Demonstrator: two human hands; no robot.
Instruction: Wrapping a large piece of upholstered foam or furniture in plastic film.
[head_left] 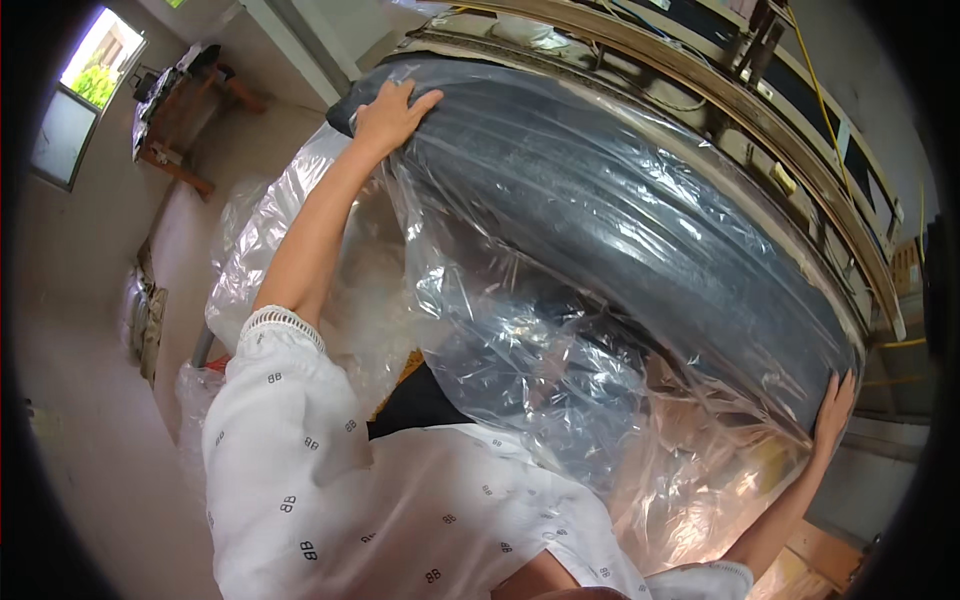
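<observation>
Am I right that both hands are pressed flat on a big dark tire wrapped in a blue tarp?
Not quite. The left hand and right hand do press on the big dark tire, one at each end, but the wrapping is a clear plastic bag, not a blue tarp. The head view shows the tire's tread through it.

Tyre's [620, 210] lower half behind crinkled plastic bag [520, 370]
</observation>
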